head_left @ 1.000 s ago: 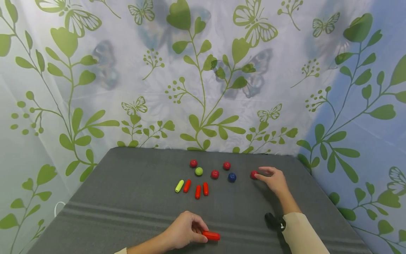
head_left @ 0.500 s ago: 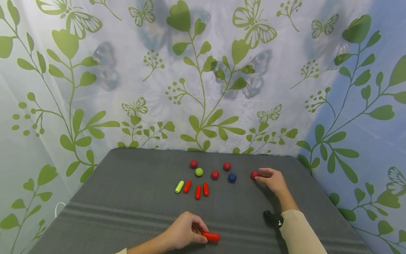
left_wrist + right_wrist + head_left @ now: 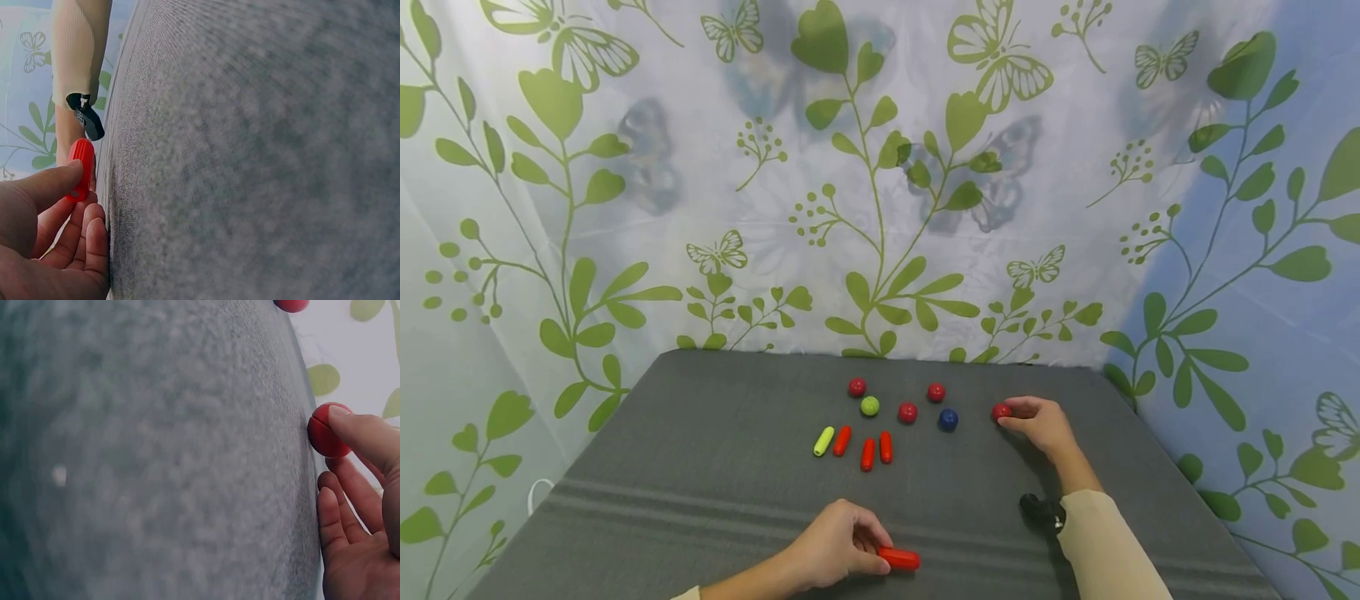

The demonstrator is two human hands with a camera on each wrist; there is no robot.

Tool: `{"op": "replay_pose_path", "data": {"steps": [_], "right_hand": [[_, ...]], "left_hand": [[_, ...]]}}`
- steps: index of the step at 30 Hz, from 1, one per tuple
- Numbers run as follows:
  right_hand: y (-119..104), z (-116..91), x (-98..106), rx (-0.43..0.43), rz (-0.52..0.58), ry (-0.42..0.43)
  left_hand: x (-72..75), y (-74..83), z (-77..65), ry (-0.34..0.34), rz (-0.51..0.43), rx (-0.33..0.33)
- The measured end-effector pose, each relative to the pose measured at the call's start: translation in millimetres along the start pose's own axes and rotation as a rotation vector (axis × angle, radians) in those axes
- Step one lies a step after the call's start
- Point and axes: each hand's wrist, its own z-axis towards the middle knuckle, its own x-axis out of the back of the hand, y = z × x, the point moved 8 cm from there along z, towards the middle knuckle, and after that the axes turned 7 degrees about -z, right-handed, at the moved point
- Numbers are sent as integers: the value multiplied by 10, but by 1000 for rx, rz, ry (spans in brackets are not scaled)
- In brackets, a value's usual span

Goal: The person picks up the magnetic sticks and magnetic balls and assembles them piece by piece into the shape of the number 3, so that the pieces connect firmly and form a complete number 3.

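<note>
At lower centre, the left grip pinches a red stick, long axis pointing rightward, while right of centre the right grip pinches a red ball at its left, seemingly touching the table.

A grey table bears coloured balls and small cylinders.

1. Class of place: a small screened-off booth; whether it stands within a home, lab or office cannot be determined.
2. Enclosure: thin curtain, printed with green leaves and butterflies, hangs at 12 o'clock, with like fabric at 9 and 3.
3. Furnishing: bench, dark grey and cloth-textured, spans 6 o'clock toward 12.
4. Equipment: black device at a sleeve cuff, 5 o'clock, consistent with a recording set-up.
</note>
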Motion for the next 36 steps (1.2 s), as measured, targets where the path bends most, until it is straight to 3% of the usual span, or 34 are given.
{"op": "replay_pose_path", "data": {"steps": [10,22,36], "right_hand": [[-36,-37,-27,-11,-12,-10],[-199,-245,-150,40,-12,-127],[-528,-790,-366,95,87,-343]], "left_hand": [[3,1,0,-5,-8,-1],[-1,3,10,1,5,-9],[6,9,19,1,15,-18]]}}
